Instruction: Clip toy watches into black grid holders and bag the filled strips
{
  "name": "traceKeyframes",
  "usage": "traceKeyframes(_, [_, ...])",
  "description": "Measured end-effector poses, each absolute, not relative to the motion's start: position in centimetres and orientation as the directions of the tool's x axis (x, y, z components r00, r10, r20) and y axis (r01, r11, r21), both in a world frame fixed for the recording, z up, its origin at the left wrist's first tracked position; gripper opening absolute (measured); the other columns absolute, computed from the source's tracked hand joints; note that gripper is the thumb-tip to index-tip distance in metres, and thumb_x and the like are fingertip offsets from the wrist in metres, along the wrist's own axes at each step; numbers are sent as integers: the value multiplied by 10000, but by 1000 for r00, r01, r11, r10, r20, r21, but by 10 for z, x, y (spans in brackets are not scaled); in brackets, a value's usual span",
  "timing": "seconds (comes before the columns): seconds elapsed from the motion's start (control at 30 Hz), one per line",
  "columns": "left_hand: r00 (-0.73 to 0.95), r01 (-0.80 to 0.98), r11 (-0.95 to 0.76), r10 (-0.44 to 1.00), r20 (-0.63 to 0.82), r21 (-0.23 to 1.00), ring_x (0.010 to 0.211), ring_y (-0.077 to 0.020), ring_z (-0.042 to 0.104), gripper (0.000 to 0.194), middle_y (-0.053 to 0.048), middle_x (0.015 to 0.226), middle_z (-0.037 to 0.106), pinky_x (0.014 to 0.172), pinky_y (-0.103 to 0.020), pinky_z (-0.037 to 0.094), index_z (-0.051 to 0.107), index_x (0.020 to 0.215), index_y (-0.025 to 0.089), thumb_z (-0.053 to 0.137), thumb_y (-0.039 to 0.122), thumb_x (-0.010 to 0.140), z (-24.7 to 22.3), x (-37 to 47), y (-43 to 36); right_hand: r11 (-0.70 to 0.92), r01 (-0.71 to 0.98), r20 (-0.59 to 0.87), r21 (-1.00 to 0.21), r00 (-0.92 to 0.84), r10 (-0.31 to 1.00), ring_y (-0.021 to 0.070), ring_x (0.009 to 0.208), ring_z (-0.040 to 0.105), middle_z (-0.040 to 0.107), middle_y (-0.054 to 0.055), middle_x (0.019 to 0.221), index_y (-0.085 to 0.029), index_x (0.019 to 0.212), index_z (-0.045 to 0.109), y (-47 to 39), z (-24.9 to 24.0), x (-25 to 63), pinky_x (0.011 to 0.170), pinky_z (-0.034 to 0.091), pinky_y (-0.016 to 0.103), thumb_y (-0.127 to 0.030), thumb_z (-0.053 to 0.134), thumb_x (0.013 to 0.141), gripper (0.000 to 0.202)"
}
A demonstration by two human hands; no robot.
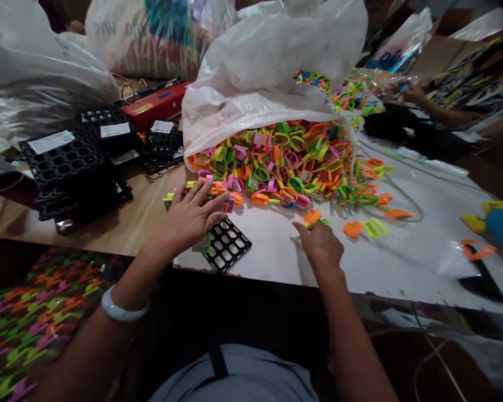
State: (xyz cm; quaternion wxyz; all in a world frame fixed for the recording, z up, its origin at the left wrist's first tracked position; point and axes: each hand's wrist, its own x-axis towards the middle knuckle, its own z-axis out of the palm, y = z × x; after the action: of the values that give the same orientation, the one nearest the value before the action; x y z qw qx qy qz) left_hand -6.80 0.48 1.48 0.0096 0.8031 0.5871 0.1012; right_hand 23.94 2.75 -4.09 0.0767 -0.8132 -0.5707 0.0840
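Note:
My left hand (pixel 188 220) lies palm down with its fingers spread over a row of small bright plastic toys, which look like toy watches. A black plastic grid tray (pixel 236 258) sits at an angle beside its thumb, and a green piece (pixel 202 244) shows under the palm. My right hand (pixel 323 248) is closed, with an orange toy watch (pixel 312 216) and a bit of green sticking out past the fingers. Behind both hands, a heap of mixed toy watches (pixel 276 162) spills from a white plastic bag (pixel 251 106).
Stacked black grid trays (pixel 62 159) with white labels stand at left, near a red device (pixel 155 106). Loose toy watches (pixel 375 226) and a cord lie at right. Another person's arm (pixel 440 111) is at far right. More colourful toys (pixel 37 312) fill the lower left.

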Motion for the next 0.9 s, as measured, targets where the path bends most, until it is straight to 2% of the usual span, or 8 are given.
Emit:
traceKeyframes(0.17, [298,942,-316,942,151,115,1513,-330,275,538,-107,1619,344,1202,-622,183,457,1486,344,321,573,1019,14,-68,4,-316,943,-139,-109,300,944,361,966,687,717,244,981,-78,1001,708,46,-39,260,800,509,436,-334,535,911,322])
traceKeyframes(0.27, [299,939,-321,939,171,121,1510,-321,284,522,-92,1621,343,1205,-610,188,464,1479,354,317,564,1023,12,-69,4,-341,856,-141,-389,311,940,305,812,699,716,160,737,-145,785,703,43,-45,253,733,518,385,-374,548,882,293])
traceKeyframes(0.37, [292,936,-323,934,207,138,1505,-322,297,514,-87,1624,332,1195,-616,204,466,1473,369,323,567,1021,9,-70,4,-319,484,-285,-815,145,948,228,626,670,680,91,638,-180,734,646,29,-55,228,579,506,319,-513,622,833,349])
traceKeyframes(0.43, [285,935,-323,930,231,144,1500,-325,308,516,-90,1621,336,1188,-620,213,476,1466,371,323,575,1018,7,-70,5,-367,248,-396,-897,-79,915,196,583,661,700,81,693,-180,776,636,18,-59,205,522,496,291,-569,684,787,392])
traceKeyframes(0.53, [288,933,-330,924,252,144,1494,-329,319,521,-99,1614,344,1185,-621,216,484,1463,366,309,576,1019,5,-70,5,-343,431,-458,-834,-197,867,176,542,638,690,50,660,-189,813,622,8,-58,176,509,466,273,-506,674,831,322])
traceKeyframes(0.63, [293,930,-336,921,256,147,1495,-325,318,518,-90,1614,347,1190,-610,217,486,1460,371,318,579,1017,4,-69,4,-54,814,-328,-579,-171,929,202,662,661,692,54,703,-205,785,600,11,-48,167,589,429,278,-398,641,885,221])
traceKeyframes(0.73, [280,933,-325,926,254,155,1495,-320,321,503,-76,1616,348,1195,-603,214,493,1452,378,335,572,1016,5,-69,4,117,918,-244,-379,-221,944,243,831,670,715,95,848,-205,798,597,22,-40,171,654,411,290,-369,666,877,194])
traceKeyframes(0.9, [277,933,-323,926,257,157,1493,-310,328,494,-78,1608,366,1206,-598,196,505,1446,365,343,557,1021,4,-68,4,64,784,-233,-617,-260,937,199,698,638,661,24,698,-224,796,558,28,-42,174,639,437,290,-347,657,847,166])
